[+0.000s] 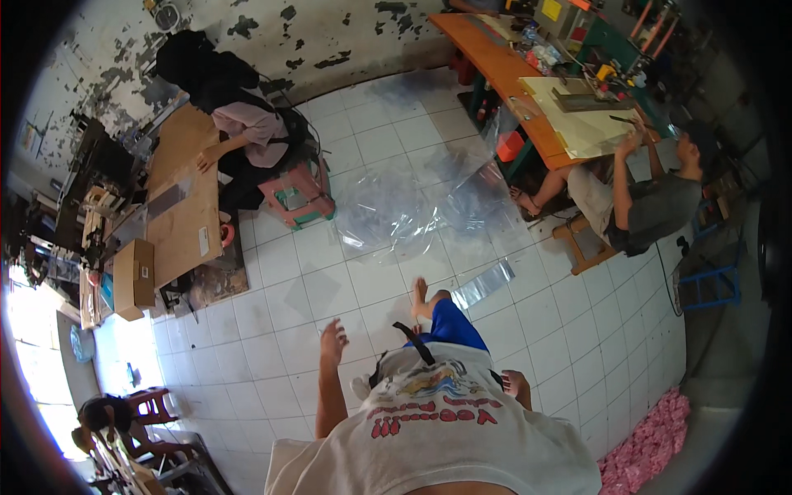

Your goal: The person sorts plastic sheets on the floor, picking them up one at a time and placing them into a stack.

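Over the white tiled floor (272, 330), left hand (333, 337) hangs open and empty, right hand unseen; nearest clear plastic sheet (388, 216) looks light, limp, slippery—pinch an edge.

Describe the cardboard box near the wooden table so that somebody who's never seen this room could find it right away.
Start at the long wooden worktable on the left side of the white-tiled floor, where a seated person in a pink top is working. At the table's near end stands a closed brown cardboard box. It is the only plain box-shaped carton there, standing taller than the flat sheets on the tabletop.
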`<state>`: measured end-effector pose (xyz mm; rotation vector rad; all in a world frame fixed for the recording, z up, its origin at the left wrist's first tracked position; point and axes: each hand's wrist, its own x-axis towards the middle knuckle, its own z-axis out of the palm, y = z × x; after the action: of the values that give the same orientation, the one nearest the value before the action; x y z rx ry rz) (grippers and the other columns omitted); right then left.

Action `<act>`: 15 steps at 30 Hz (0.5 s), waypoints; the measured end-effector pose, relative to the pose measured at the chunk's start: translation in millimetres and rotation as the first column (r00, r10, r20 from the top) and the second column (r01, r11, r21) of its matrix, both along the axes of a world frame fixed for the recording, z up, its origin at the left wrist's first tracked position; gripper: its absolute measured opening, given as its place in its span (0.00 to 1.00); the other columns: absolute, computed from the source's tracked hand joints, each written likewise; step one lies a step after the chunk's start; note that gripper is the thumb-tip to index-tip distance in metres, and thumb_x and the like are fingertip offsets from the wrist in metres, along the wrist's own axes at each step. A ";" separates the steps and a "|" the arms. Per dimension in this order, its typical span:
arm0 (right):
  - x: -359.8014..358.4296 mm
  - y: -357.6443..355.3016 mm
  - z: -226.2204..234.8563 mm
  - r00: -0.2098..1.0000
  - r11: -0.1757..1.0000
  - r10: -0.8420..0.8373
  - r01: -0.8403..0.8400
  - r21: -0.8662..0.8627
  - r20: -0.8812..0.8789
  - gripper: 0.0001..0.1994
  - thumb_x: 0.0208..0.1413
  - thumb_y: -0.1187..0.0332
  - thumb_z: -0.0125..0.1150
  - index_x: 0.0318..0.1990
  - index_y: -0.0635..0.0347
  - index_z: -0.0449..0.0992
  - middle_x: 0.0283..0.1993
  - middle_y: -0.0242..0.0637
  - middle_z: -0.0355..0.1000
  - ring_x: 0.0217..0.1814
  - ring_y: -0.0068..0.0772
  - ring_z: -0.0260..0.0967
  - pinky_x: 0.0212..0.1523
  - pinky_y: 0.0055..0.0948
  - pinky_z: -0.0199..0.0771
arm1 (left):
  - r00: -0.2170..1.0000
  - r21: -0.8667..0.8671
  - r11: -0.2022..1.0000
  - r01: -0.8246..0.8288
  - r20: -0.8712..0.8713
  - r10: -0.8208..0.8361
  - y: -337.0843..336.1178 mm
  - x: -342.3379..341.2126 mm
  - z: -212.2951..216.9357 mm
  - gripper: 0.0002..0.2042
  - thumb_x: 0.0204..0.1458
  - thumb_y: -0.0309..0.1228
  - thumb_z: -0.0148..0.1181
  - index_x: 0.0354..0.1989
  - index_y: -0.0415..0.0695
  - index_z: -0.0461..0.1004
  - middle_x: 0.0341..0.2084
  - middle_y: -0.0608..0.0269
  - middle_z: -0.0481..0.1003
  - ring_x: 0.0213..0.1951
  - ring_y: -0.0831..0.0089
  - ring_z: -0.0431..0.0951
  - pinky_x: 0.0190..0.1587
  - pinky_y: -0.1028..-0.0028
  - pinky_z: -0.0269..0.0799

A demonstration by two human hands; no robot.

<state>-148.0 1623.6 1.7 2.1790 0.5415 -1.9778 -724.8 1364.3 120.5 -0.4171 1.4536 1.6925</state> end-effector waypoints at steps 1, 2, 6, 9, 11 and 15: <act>-5.3 15.9 -3.9 1.000 1.000 0.015 -0.015 -0.006 0.003 0.12 0.58 0.62 0.54 0.47 0.52 0.70 0.42 0.35 0.70 0.40 0.33 0.66 0.43 0.40 0.71 | 1.000 0.017 1.000 -0.005 -0.030 0.006 21.1 -17.2 13.9 0.17 0.59 0.42 0.50 0.52 0.45 0.68 0.30 0.66 0.66 0.24 0.77 0.63 0.28 0.76 0.64; -15.8 34.8 -5.2 0.992 0.992 -0.117 0.119 0.040 -0.046 0.12 0.58 0.61 0.53 0.48 0.52 0.69 0.43 0.35 0.69 0.40 0.33 0.66 0.43 0.40 0.70 | 0.998 0.051 0.999 -0.014 -0.058 0.017 43.5 -33.3 28.0 0.17 0.59 0.42 0.50 0.52 0.46 0.68 0.30 0.66 0.66 0.24 0.77 0.62 0.28 0.76 0.64; -41.5 120.5 -21.9 0.970 0.948 -0.226 0.239 0.210 -0.086 0.16 0.59 0.61 0.49 0.53 0.52 0.68 0.45 0.36 0.68 0.41 0.33 0.65 0.42 0.38 0.70 | 0.986 0.119 0.992 0.052 -0.162 -0.032 146.6 -109.3 78.9 0.17 0.59 0.42 0.50 0.51 0.46 0.68 0.30 0.67 0.65 0.25 0.78 0.62 0.30 0.77 0.64; -106.8 191.8 15.4 0.976 0.927 -0.183 0.211 0.311 -0.118 0.17 0.59 0.61 0.49 0.54 0.53 0.68 0.45 0.36 0.68 0.41 0.32 0.65 0.41 0.38 0.70 | 0.946 0.168 0.975 0.148 -0.313 -0.089 229.0 -173.8 110.1 0.16 0.59 0.42 0.50 0.50 0.45 0.69 0.29 0.67 0.67 0.23 0.80 0.63 0.28 0.78 0.63; -143.3 243.9 52.2 0.982 0.899 -0.123 0.171 0.403 -0.140 0.17 0.59 0.61 0.49 0.54 0.54 0.68 0.45 0.36 0.69 0.41 0.32 0.65 0.41 0.37 0.70 | 0.882 0.102 0.959 0.264 -0.429 -0.197 277.6 -210.6 123.5 0.15 0.59 0.41 0.50 0.47 0.44 0.71 0.27 0.68 0.68 0.21 0.82 0.64 0.25 0.79 0.62; -180.4 322.5 72.9 0.987 0.823 -0.105 0.156 0.547 -0.124 0.19 0.57 0.61 0.49 0.55 0.53 0.68 0.45 0.37 0.70 0.40 0.31 0.66 0.40 0.36 0.71 | 0.650 -0.242 0.911 0.333 -0.641 -0.408 335.8 -257.6 101.7 0.14 0.60 0.40 0.50 0.37 0.41 0.73 0.21 0.67 0.69 0.20 0.83 0.65 0.24 0.79 0.60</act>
<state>-328.4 1946.1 74.6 2.5074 1.1390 -2.2060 -982.5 1700.1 222.2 0.5106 1.9879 1.4799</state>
